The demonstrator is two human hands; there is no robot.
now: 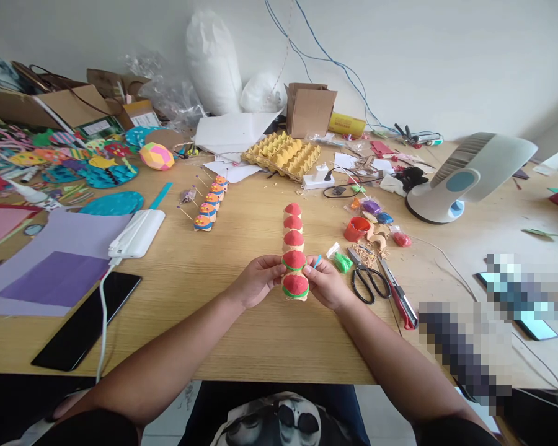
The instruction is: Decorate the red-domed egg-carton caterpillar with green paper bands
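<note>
A strip of egg-carton cups with red clay tops (pixel 293 238) lies on the wooden table (pixel 242 334), running away from me. My left hand (pixel 256 280) pinches its near end from the left. My right hand (pixel 324 284) holds the same end from the right, fingers curled; a small blue piece (pixel 317 261) sticks up by its fingertips. The two nearest cups carry green bands under the red.
Scissors (pixel 368 280), a red-handled cutter (pixel 398 296) and clay lumps (pixel 371 218) lie right of my hands. A desk fan (pixel 465 179) stands far right. A phone (pixel 86 319), power bank (pixel 138 233), purple paper (pixel 56 266), a smaller caterpillar (pixel 210 203) and a yellow egg tray (pixel 281 154) sit left and behind.
</note>
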